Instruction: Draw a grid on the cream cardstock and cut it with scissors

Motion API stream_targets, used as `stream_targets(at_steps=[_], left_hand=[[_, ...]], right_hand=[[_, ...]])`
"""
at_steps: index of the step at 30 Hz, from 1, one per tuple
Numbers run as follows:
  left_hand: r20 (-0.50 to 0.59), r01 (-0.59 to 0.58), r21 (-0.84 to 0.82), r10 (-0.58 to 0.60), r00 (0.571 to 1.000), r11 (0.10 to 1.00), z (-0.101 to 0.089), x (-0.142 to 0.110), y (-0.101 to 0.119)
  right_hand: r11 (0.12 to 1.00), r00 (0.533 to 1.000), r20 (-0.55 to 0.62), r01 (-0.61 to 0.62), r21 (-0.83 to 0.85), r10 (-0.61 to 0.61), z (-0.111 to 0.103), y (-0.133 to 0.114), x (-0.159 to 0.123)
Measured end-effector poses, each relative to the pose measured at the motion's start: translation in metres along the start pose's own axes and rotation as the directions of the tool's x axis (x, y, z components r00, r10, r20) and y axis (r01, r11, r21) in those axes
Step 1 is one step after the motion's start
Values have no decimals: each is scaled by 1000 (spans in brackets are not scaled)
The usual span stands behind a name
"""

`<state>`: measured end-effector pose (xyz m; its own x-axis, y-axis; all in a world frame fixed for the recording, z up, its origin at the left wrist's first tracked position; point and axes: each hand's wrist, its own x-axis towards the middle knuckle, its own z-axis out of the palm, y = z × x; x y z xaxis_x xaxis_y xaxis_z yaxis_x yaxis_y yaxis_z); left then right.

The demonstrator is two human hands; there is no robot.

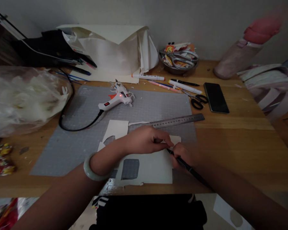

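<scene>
My left hand [146,139] rests on a cream sheet of card [148,167] that has shapes cut out of it, fingers curled and pinching something small I cannot make out at the card's top edge. My right hand [186,155] is closed around a black pen [187,166], tip touching the card right beside my left fingertips. The card lies on a grey cutting mat [86,134]. A steel ruler [177,120] lies just beyond my hands on the mat. A pale bangle [91,169] circles my left wrist.
A white glue gun [116,99] with a black cord sits on the mat. Scissors [198,101], markers [184,87], a phone [216,97] and a bowl of clutter [180,60] lie behind. A plastic bag [21,99] bulges at left; a pink bottle [244,51] at right.
</scene>
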<state>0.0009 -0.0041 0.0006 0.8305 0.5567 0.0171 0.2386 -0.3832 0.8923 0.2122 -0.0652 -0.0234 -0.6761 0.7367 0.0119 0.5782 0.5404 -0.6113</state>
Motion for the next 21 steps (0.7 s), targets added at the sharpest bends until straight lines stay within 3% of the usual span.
stream_targets(at_steps=[5, 15, 21], left_hand=[[10, -5, 26, 5, 1000, 1000, -1, 0, 0], [-8, 2, 31, -2, 1000, 1000, -1, 0, 4], [-6, 32, 55, -32, 999, 998, 0, 1, 1]], right_hand=[[992, 993, -6, -122, 22, 122, -3, -7, 5], [994, 963, -249, -90, 58, 101, -12, -16, 3], [959, 948, -210, -196, 206, 239, -7, -3, 1]])
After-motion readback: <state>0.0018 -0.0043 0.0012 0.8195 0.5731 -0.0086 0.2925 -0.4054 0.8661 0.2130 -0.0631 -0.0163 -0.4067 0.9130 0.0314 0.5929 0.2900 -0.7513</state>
